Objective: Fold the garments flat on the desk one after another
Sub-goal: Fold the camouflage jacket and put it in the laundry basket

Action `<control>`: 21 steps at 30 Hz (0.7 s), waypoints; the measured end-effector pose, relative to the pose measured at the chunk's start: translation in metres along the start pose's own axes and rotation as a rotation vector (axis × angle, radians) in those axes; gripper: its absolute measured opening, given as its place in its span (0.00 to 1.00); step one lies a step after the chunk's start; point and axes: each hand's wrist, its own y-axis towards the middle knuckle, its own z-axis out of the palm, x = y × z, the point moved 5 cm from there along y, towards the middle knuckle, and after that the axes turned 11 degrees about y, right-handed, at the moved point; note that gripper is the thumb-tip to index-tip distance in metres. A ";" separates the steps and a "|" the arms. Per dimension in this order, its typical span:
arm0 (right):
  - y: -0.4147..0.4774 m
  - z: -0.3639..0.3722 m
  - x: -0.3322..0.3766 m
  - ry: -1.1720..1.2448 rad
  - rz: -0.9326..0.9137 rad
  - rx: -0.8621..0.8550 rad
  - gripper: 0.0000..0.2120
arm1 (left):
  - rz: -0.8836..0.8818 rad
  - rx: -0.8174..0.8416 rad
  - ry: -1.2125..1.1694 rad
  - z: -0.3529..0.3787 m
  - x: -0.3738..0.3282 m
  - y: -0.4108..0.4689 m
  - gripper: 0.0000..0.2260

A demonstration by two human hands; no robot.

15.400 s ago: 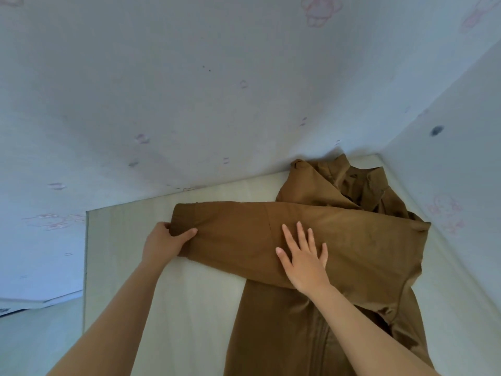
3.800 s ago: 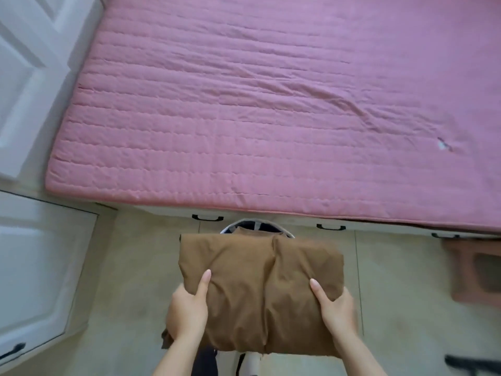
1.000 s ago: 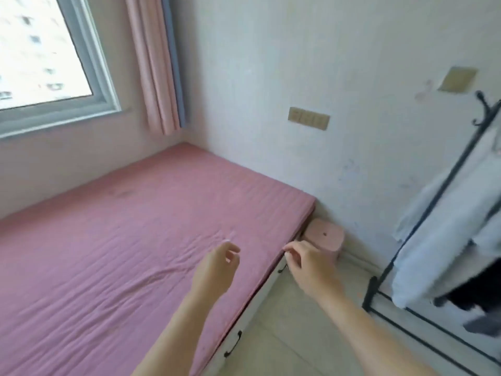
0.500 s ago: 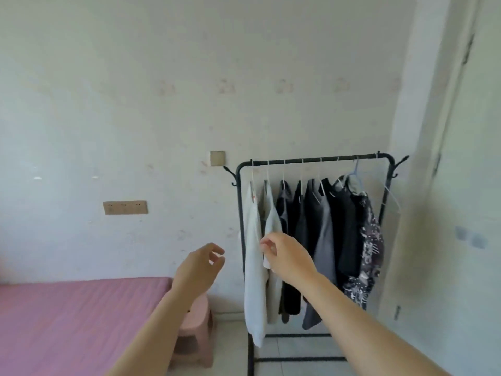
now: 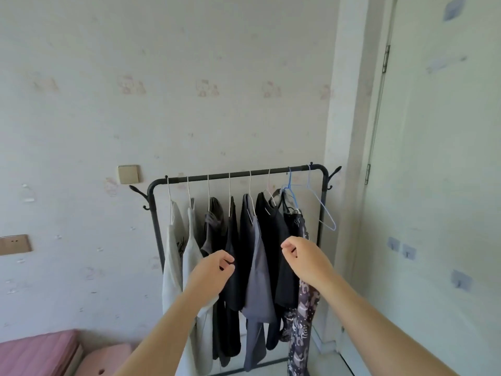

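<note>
garments (image 5: 252, 256) hung on black rack (image 5: 238, 175) at 12 o'clock, behind both hands | left hand (image 5: 210, 275) and right hand (image 5: 305, 260) raised, fingers loosely curled, gripping nothing (contact with cloth unclear) | papered wall (image 5: 189, 104); pink mattress (image 5: 35, 354) at 7 o'clock, door (image 5: 439, 158) at 3 o'clock

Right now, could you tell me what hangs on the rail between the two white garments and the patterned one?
In the head view, several dark garments hang between the white garments and the patterned garment: black ones and a grey one.

Bedroom, clothes rack (image 5: 238, 176), pink mattress (image 5: 35, 354)
</note>
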 end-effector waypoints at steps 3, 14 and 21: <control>0.041 0.000 -0.024 -0.022 0.029 -0.016 0.12 | 0.049 0.014 0.005 0.016 -0.003 0.053 0.08; 0.196 -0.011 -0.069 -0.064 0.165 -0.100 0.12 | 0.226 0.087 -0.043 0.039 -0.017 0.248 0.07; 0.279 -0.031 -0.109 -0.046 0.213 -0.148 0.12 | 0.287 0.115 -0.111 0.069 -0.065 0.338 0.08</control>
